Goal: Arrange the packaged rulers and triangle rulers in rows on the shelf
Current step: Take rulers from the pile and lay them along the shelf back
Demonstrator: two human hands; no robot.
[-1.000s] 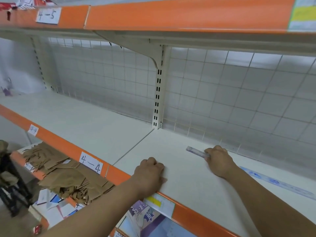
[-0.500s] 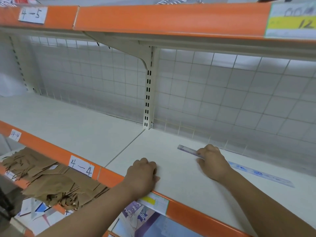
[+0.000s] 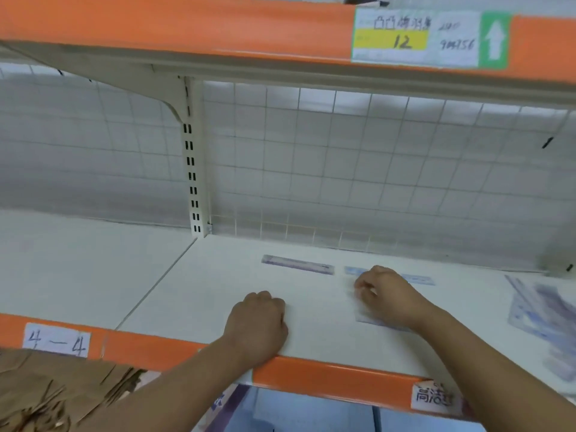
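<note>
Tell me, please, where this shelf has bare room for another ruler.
The whole bay left of the upright post is bare, as is the strip between the purple ruler and the left hand. Crowded rightward: right hand, blue ruler and packet pile.

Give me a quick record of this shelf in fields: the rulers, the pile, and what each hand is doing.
shelf: white board, orange front edge
left hand: fist at front edge, holding nothing
right hand: on a clear packet, grip unclear
purple ruler: flat near the back mesh
blue ruler: flat to its right, partly behind right hand
pile of packets: far right of shelf
</note>
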